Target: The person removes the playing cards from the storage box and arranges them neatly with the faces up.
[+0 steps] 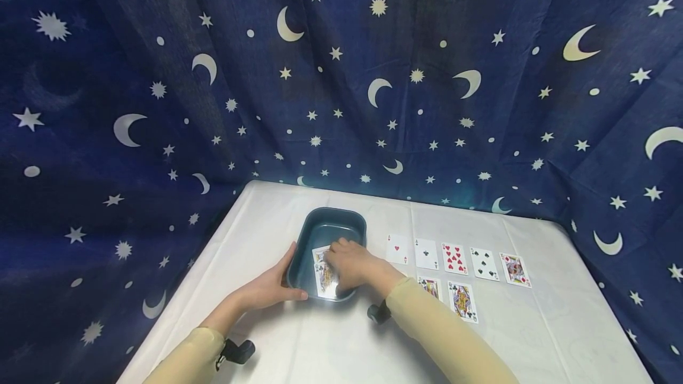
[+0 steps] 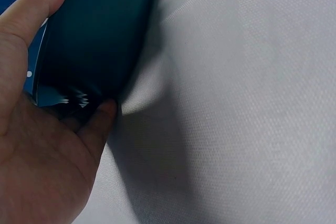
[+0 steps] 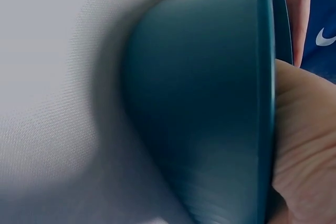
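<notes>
A dark teal rectangular tray (image 1: 326,217) stands on the white-covered table. My left hand (image 1: 269,286) holds its near left corner, thumb by the near rim and fingers along the outer left wall. In the left wrist view, the left thumb (image 2: 37,9) lies at the rim and a fingertip touches the outside. My right hand (image 1: 352,262) reaches down inside the tray over playing cards (image 1: 325,280), one with a face figure. Its fingertips are hidden, so I cannot tell whether they pinch a card. The right wrist view shows the hand behind the tray's wall (image 3: 205,93).
Right of the tray, several playing cards lie face up in a row, from the ace of hearts (image 1: 397,249) to a red face card (image 1: 515,269). Nearer, a queen of clubs (image 1: 462,301) and another face card (image 1: 430,287) lie beside the right sleeve. A starry blue curtain (image 1: 341,105) hangs behind.
</notes>
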`<state>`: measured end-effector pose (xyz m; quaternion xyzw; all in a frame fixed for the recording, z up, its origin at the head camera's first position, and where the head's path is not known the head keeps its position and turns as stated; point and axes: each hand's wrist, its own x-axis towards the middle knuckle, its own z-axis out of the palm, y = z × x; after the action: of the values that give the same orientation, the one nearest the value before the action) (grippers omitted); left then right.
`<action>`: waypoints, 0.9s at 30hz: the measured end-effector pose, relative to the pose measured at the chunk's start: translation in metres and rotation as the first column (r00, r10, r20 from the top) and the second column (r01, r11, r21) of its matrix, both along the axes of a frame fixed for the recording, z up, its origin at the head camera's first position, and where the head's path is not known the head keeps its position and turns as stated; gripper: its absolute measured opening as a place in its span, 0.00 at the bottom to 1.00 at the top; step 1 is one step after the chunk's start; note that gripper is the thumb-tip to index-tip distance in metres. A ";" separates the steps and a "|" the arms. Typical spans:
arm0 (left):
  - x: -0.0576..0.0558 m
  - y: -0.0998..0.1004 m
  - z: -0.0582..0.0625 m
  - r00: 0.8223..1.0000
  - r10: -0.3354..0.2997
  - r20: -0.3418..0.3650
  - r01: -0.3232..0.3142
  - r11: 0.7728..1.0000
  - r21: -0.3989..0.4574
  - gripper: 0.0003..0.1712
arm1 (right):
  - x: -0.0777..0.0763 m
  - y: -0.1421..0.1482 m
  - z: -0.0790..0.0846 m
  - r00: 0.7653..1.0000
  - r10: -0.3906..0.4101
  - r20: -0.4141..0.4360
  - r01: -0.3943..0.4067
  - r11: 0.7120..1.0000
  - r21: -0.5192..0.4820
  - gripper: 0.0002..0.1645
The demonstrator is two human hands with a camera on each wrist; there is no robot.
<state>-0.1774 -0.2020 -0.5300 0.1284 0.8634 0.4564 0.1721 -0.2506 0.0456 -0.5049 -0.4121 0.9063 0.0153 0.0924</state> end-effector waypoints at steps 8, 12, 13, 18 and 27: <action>0.000 0.000 0.000 1.000 0.004 -0.003 -0.004 1.000 -0.009 0.72 | 0.005 0.000 -0.001 1.000 0.006 -0.017 -0.006 1.000 0.013 0.49; 0.000 0.000 0.001 1.000 0.003 -0.005 -0.003 1.000 -0.006 0.72 | 0.007 -0.003 0.000 0.999 -0.007 -0.032 0.008 1.000 0.021 0.47; 0.001 0.000 0.001 1.000 0.002 -0.007 -0.002 1.000 -0.005 0.72 | 0.008 -0.004 0.000 0.999 -0.012 -0.031 0.012 1.000 0.023 0.47; 0.000 0.000 0.000 1.000 0.002 -0.009 -0.002 1.000 -0.001 0.72 | 0.008 -0.006 0.000 0.999 -0.030 -0.015 0.030 0.999 0.025 0.46; 0.000 0.000 -0.002 1.000 0.000 -0.028 0.000 1.000 -0.017 0.72 | 0.010 -0.005 -0.004 1.000 -0.031 0.000 0.031 0.999 -0.030 0.41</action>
<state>-0.1778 -0.2018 -0.5325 0.1335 0.8696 0.4472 0.1612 -0.2409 0.0411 -0.5087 -0.3993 0.9127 0.0004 0.0865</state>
